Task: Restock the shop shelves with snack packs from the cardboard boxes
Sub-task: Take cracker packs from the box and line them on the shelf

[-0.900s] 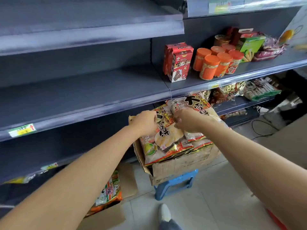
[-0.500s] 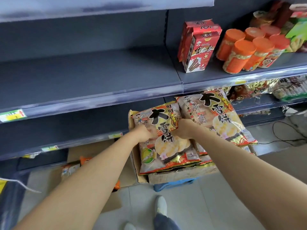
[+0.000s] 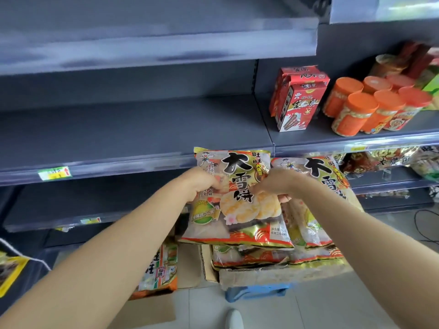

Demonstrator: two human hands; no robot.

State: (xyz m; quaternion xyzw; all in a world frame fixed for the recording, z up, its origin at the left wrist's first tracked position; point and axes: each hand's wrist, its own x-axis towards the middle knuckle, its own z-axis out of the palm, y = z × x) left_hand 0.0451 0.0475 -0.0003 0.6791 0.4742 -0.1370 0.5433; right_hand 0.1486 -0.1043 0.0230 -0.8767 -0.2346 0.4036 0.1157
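A large rice-cracker snack pack (image 3: 240, 210) with gold and red print is held up in front of the grey middle shelf (image 3: 133, 129). My left hand (image 3: 202, 181) grips its left side and my right hand (image 3: 275, 184) grips its right side. Its top edge reaches the shelf's front lip. A second identical pack (image 3: 318, 172) stands just right of it. Below, more packs (image 3: 261, 256) lie in an open cardboard box (image 3: 268, 275) that rests on a blue stool (image 3: 256, 290).
Red snack cartons (image 3: 297, 100) and orange-lidded jars (image 3: 361, 112) stand on the right shelf section. A second cardboard box (image 3: 152, 307) with other snack packs (image 3: 159, 269) sits on the floor at lower left. Lower shelves (image 3: 392, 184) hold more packs. My shoe (image 3: 234, 319) is on the tiled floor.
Both hands have lifted the snack pack up out of the box toward the middle shelf's front edge. The view has tilted upward.
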